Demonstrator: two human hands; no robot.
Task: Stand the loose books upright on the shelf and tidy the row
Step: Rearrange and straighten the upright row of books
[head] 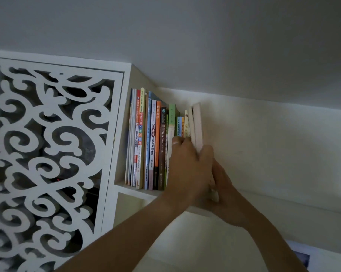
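Books (154, 138) already stand upright in a row on the shelf (134, 190), packed against the left wall of the compartment, beside the white fretwork panel (48, 146). You are at the right end of that row, setting a pale book (197, 126) in place; it stands nearly upright, its top tipped a little to the right, with nothing but the bare back wall on its far side.

Your left hand (187, 163) reaches up from the lower left. Its fingers curl round the lower part of the pale book and the thin spines next to it, and one fingertip shows against the colourful spines just left of it. Your right hand (222, 185) comes in from the lower right and lies close behind the left, low on the same book. How its fingers are set you cannot tell from here, since the left hand covers them.

By the look of it, this is the step of standing a loose book up and closing it against the row. The next move calls for a steady push to the left so the pale book meets its neighbours flat, while its foot stays on the shelf. Let go too soon and it may lean or topple to the open right side.
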